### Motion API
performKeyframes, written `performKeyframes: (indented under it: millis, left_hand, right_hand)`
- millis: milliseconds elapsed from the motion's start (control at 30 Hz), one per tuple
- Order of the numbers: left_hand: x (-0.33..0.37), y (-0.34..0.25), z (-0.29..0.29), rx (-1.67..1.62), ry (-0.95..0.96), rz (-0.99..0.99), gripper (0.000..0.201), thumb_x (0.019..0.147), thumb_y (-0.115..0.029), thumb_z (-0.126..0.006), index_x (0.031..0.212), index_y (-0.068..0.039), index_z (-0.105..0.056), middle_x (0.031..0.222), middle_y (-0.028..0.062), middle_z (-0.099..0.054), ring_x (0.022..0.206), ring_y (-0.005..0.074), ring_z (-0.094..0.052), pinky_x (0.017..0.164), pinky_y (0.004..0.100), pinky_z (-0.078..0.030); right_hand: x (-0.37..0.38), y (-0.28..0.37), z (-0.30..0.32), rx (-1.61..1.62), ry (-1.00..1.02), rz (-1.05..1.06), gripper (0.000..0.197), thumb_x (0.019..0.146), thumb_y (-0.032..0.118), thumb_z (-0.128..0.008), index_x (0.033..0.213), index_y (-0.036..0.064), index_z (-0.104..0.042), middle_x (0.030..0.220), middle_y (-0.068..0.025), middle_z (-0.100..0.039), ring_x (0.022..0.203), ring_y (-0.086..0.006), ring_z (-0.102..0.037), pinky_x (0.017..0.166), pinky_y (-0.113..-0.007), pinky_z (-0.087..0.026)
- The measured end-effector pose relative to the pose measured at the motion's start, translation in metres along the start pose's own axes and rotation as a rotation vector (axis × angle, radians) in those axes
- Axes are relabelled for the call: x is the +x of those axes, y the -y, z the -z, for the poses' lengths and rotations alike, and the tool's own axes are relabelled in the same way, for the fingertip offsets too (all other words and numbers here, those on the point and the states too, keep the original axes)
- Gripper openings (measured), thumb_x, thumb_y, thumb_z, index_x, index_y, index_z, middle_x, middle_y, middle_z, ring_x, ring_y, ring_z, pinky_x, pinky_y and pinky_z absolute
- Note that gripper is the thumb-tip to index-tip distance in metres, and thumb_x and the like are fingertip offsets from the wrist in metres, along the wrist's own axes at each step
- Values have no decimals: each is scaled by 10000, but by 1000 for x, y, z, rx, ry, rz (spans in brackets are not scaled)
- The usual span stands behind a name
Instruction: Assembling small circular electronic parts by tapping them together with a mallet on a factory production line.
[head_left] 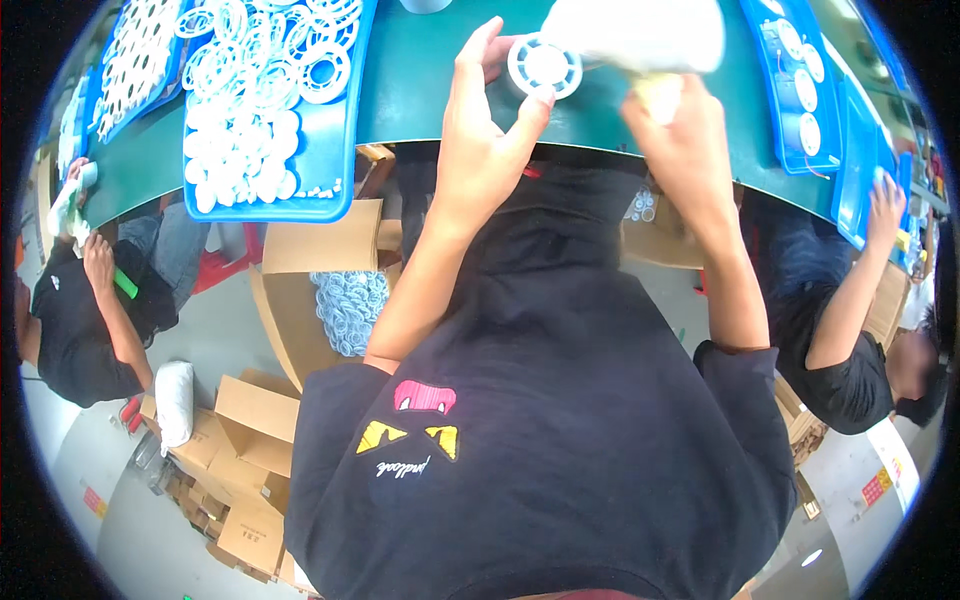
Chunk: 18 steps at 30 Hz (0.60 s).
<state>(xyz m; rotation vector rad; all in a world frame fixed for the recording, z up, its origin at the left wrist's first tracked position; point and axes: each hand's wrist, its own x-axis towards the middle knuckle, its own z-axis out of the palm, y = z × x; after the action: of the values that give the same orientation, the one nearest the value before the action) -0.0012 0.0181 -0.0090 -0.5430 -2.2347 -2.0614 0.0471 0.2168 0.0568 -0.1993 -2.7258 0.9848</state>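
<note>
Over the green table (420, 125), my left hand (480, 135) pinches a round white ring-shaped part (546, 67) between thumb and fingers. The part has a pale centre and a rim with dark openings. My right hand (680, 140) is closed round the pale yellow end (657, 97) of a bulky white object (640, 32), smeared by motion, so its kind cannot be made out. Its left side comes close to the ring-shaped part; I cannot tell if they touch.
A blue tray (345, 160) to the left holds many white rings and discs. Another blue tray (810, 150) on the right carries round white parts. Co-workers sit at left (85, 320) and right (830, 330). Open cardboard boxes (285, 330) stand below the table.
</note>
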Motion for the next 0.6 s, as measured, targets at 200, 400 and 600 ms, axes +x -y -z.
performKeyframes:
  millis: [200, 400, 600]
  left_hand:
    - [-2, 0, -2, 86, -4, -39, 861, 886, -228, -839, 1558, 10, -356, 1376, 207, -572, 1276, 315, -578, 1147, 439, -424]
    - [2, 3, -9, 61, 28, -65, 852, 894, -172, -774, 1584, 22, -313, 1390, 232, -567, 1297, 384, -559, 1143, 442, -423]
    - [4, -3, -12, 171, 16, -70, 880, 898, -237, -811, 1587, 7, -321, 1430, 240, -546, 1331, 340, -561, 1154, 430, -414]
  right_hand:
    - [0, 6, -2, -85, 9, 7, 364, 879, 194, -775, 1078, -87, -658, 907, -207, -760, 822, -320, -763, 781, -391, -581]
    - [8, 1, -7, 75, -1, -69, 309, 878, 163, -758, 1074, -66, -688, 950, -193, -767, 867, -258, -759, 793, -363, -576]
    - [12, -7, -14, 112, -62, 26, 224, 891, 140, -727, 1012, -46, -702, 874, -121, -753, 775, -192, -714, 745, -330, -557]
